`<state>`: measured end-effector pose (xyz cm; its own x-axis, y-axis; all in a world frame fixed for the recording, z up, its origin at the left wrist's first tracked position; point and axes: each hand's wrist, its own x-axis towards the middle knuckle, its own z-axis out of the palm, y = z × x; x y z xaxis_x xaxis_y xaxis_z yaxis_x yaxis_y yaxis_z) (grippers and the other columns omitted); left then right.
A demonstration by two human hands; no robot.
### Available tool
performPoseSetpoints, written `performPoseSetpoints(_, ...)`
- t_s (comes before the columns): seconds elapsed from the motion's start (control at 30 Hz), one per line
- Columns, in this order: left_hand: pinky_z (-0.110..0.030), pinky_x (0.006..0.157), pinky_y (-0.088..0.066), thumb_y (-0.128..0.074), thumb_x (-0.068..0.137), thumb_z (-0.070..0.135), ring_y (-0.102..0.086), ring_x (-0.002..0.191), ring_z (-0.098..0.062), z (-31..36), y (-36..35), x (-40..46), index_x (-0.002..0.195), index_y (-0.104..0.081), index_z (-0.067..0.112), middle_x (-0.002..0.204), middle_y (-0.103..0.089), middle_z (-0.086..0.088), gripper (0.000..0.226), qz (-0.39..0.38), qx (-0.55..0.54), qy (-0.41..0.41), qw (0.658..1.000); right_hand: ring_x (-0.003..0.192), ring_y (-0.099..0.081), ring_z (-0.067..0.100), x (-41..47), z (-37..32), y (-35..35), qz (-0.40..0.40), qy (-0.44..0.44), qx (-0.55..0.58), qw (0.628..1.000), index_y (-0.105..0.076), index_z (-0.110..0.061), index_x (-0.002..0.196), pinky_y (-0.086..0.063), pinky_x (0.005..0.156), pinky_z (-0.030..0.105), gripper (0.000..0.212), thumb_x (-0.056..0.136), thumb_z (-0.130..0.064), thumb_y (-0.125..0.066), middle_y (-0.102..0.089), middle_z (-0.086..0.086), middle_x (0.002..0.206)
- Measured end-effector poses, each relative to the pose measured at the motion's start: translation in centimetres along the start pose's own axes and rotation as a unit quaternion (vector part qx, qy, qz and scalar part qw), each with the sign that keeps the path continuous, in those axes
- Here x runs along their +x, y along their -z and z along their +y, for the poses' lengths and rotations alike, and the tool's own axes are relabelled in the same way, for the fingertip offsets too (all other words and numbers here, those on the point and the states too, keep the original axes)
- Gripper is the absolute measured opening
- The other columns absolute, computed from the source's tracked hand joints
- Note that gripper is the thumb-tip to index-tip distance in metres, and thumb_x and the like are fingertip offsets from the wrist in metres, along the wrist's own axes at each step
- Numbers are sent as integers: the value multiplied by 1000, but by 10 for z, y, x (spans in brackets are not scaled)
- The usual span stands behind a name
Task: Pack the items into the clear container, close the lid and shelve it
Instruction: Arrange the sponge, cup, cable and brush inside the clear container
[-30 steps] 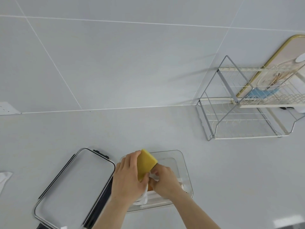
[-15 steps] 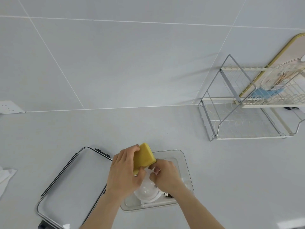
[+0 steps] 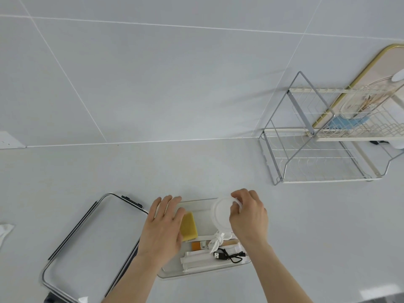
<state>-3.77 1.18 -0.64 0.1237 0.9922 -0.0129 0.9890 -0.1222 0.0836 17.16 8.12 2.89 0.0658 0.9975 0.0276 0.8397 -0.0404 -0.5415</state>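
**Packing nearly done – lid not yet on**

Left hand (image 3: 162,226): palm down, fingers spread and loose over the left end of the clear container (image 3: 204,271). Thumb side rests against the yellow sponge (image 3: 188,226); nothing gripped, hand open. Forearm comes in from the bottom edge, wrist roughly straight.

Right hand (image 3: 248,215): fingertips pinched on the rim of a round white disc (image 3: 220,213), held at the container's far right corner, wrist slightly cocked. Whether the disc already sits on the floor of the container – cannot tell.

Contents, near end: white bundled cord (image 3: 215,240), black USB cable (image 3: 228,255), white bar-shaped item (image 3: 196,260), small orange piece (image 3: 196,246). All inside the walls.

Container sits on the countertop (image 3: 131,171), close to the person. Lid (image 3: 91,239) lies flat just left of it, apparently touching, clips visible at its far edge. Wire rack (image 3: 317,162) stands well apart, far right, against the wall; lower tier bare.

Risks, as judged:
- Disc left leaning on the wall or on the cord = stands proud, lid won't seat.
- Cord loops or USB cable riding over the rim get pinched under the lid seal.
- Sponge sits upright-ish; may need pressing flat.
- Carry to rack w/ 1 clip unlatched: lid could pop, items spill.
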Motion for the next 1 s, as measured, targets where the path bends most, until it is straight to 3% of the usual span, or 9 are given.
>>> performPoseSetpoints(0.17, -58, 114, -21, -69, 64, 39, -29, 141, -37, 0, -4, -5, 109, -62, 25, 151, -36, -5, 48, -36, -6, -16, 999, 82, -64, 27, -1, 9, -5, 11, -9, 23, 1000, -67, -17, 101, -51, 67, 38, 27, 81, 0, -64, -64, 0, 101)
performPoseSetpoints(0.33, -51, 108, -37, -86, 55, 8, -45, 130, -34, -1, -3, 2, 104, -67, 26, 146, -45, -4, 56, -39, -4, 14, 999, 88, -57, 24, -2, 8, -9, 40, 28, 10, 999, -68, -19, 95, -49, 62, 37, 28, 77, 1, -69, -66, -4, 90)
performPoseSetpoints(0.43, -50, 107, -38, -88, 53, 5, -47, 128, -34, 3, -3, 4, 103, -67, 24, 144, -47, -5, 57, -35, -2, 25, 999, 85, -57, 23, 0, 5, -11, 54, 48, 2, 997, -68, -20, 91, -44, 58, 31, 28, 75, 2, -72, -68, -7, 85)
performPoseSetpoints(0.57, -51, 113, -27, -80, 57, 12, -39, 134, -34, 8, -2, 2, 112, -61, 23, 146, -41, -4, 60, -12, -39, 10, 999, 80, -60, 21, 5, 9, -11, 49, 33, 22, 998, -68, -22, 90, -42, 60, 32, 24, 78, -3, -73, -70, -9, 84)
performPoseSetpoints(0.63, -43, 105, -34, -71, 63, 20, -45, 123, -26, 22, -1, 3, 112, -55, 28, 134, -48, 2, 53, -1, -83, -30, 996, 78, -61, 20, 7, 13, -10, 43, 12, 50, 998, -68, -23, 91, -46, 64, 34, 21, 80, -5, -73, -71, -11, 85)
performPoseSetpoints(0.73, -32, 83, -43, -56, 80, 40, -55, 95, -18, 59, -8, 7, 105, -48, 31, 100, -60, 11, 28, -18, -130, -57, 990, 75, -62, 16, 7, 16, -8, 48, -30, 105, 993, -68, -23, 89, -52, 69, 38, 18, 83, -8, -72, -70, -13, 86)
performPoseSetpoints(0.87, -31, 77, -41, -56, 84, 52, -55, 92, -19, 90, -23, 18, 108, -37, 24, 93, -62, 7, 42, -54, -147, 36, 987, 78, -64, 6, 8, 18, -4, 51, -62, 160, 984, -66, -28, 86, -55, 71, 39, 21, 82, -8, -73, -70, -16, 86)
performPoseSetpoints(1.0, -31, 75, -35, -64, 84, 42, -57, 91, -21, 99, -33, 20, 119, -30, 20, 91, -66, 5, 54, -87, -144, 69, 983, 82, -63, 8, 4, 19, -5, 57, -11, 147, 987, -65, -27, 86, -53, 69, 39, 26, 81, -2, -70, -67, -17, 87)
